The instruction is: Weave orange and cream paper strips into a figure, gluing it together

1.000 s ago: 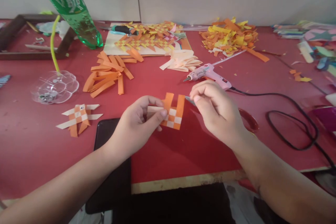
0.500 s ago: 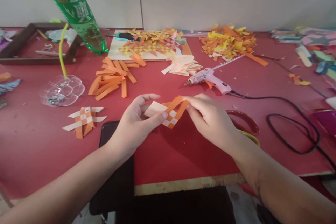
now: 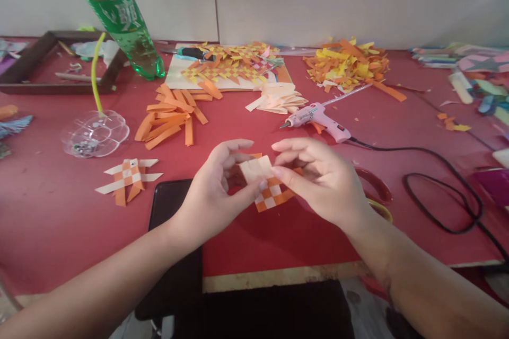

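Note:
A small woven paper piece (image 3: pixel 271 190), checkered orange and cream, is held between my two hands above the red table. My left hand (image 3: pixel 222 185) pinches its left side, the thumb lying over the weave. Thumb and fingers of my right hand (image 3: pixel 318 177) close on its upper right part, and orange strip ends show beneath that hand. Cream strips stick up from the weave between the hands. On the table to the left lies a woven paper fish (image 3: pixel 129 179) in the same colours, with a small eye on it.
Orange paper strips (image 3: pixel 170 116) and cream strips (image 3: pixel 278 98) lie behind my hands. A pink glue gun (image 3: pixel 318 121) with a black cord rests at right, near red-handled scissors (image 3: pixel 374 183). A green bottle (image 3: pixel 119 16), clear flower-shaped dish (image 3: pixel 97 132) and black phone-like slab (image 3: pixel 169 204) are at left.
The woven piece has turned and come slightly lower and to the right, its cream strips now pointing up. My right hand has shifted from the orange strip ends to the cream strips' side.

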### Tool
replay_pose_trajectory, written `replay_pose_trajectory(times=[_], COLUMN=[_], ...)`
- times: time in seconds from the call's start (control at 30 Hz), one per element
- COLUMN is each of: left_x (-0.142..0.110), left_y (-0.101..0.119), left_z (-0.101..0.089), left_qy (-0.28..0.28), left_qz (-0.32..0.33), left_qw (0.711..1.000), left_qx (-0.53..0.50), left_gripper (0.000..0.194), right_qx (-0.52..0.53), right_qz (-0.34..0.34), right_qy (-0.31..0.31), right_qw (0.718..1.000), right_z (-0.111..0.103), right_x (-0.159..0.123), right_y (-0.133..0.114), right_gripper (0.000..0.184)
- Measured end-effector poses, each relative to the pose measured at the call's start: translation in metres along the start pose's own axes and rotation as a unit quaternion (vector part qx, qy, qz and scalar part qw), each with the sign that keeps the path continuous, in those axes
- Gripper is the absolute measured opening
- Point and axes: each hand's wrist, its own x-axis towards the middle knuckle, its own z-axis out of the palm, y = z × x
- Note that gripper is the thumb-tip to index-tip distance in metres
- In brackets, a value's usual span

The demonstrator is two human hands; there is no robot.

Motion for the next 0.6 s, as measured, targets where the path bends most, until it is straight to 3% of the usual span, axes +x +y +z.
replay_pose_trajectory(times=[0.17,0.27,0.47,0.6], left_x=[0.0042,0.0055,0.0045,0.0040], left_y=[-0.0012,0.0004,0.0011,0.0002], left_z=[-0.0030,-0.0050,-0.0062,-0.0061], left_qy=[-0.017,-0.004,0.009,0.045], left_qz=[-0.031,-0.053,-0.074,-0.089], left_qw=[0.997,0.997,0.996,0.990], left_qx=[-0.069,-0.056,-0.048,-0.099], left_gripper=[0.040,0.026,0.030,0.026], right_qx=[0.000,-0.014,0.019,0.023], right_qz=[-0.010,-0.016,0.027,0.044], right_qy=[0.111,0.113,0.042,0.076], right_qw=[0.994,0.993,0.999,0.996], right_z=[0.0045,0.0057,0.0060,0.0074], right_x=[0.0007,-0.0016,-0.0052,-0.0045], right_y=[-0.0012,-0.0021,-0.0032,-0.0023], right_gripper=[0.011,0.008,0.041,0.045])
